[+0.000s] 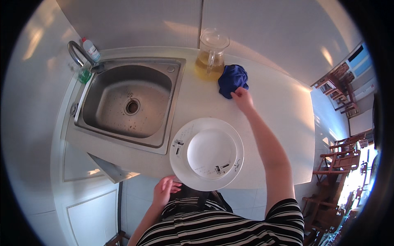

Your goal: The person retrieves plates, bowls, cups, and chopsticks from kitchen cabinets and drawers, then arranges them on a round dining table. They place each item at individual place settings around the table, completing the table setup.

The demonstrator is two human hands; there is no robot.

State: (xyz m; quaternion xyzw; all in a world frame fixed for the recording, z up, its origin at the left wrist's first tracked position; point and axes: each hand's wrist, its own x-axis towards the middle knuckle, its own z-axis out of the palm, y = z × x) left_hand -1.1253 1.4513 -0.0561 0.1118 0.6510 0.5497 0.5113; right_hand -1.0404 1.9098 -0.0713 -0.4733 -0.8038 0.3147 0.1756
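Note:
My right hand (243, 98) reaches over the counter, its fingertips pinching the near edge of a crumpled dark blue cloth (233, 79). Just left of the cloth stands a glass pitcher (211, 58) with a lid, part filled with yellowish liquid. Nearer to me a small white plate (209, 150) lies on a larger white plate (180, 164) with dark printed motifs, close to the counter's front edge. Down at that edge, left of the plates, my left hand (166, 188) has its fingers loosely curled and holds nothing that I can see.
A stainless steel sink (135, 104) is set into the counter (277, 123) on the left. Behind its left corner are a curved faucet (75, 52), a white bottle with a red cap (90, 49) and a green container (84, 75). A cabinet door (107, 166) stands ajar below.

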